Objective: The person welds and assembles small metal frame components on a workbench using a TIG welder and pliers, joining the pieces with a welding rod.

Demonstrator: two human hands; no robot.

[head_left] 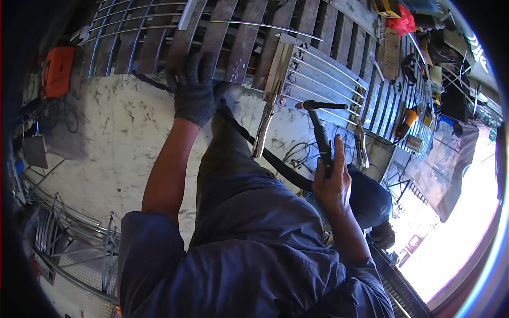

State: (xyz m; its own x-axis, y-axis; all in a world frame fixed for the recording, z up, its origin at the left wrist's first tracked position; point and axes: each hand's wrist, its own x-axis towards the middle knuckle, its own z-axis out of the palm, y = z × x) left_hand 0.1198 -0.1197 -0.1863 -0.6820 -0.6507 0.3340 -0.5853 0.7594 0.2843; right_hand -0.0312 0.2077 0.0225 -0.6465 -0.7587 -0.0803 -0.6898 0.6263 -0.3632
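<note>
My right hand [333,186] is bare and wrapped round the black handle of a TIG welding torch [321,135], one finger stretched along it. The torch head is beside a metal frame of thin parallel rods [330,80] on the slatted bench. Locking pliers [263,130] grip the frame's near left corner, and a second pair [361,146] hangs at its right end. My left hand [193,94], in a dark knitted glove, reaches to the bench's near edge with fingers spread, slightly blurred. Nothing shows in it. A black cable [286,170] runs past my leg.
More metal rods [132,26] lie across the slatted bench [246,40]. An orange case [58,71] is at left, above bent metal parts [69,249]. A yellow power tool [407,123] lies on the right. A person in dark clothing [371,199] is close behind my right arm.
</note>
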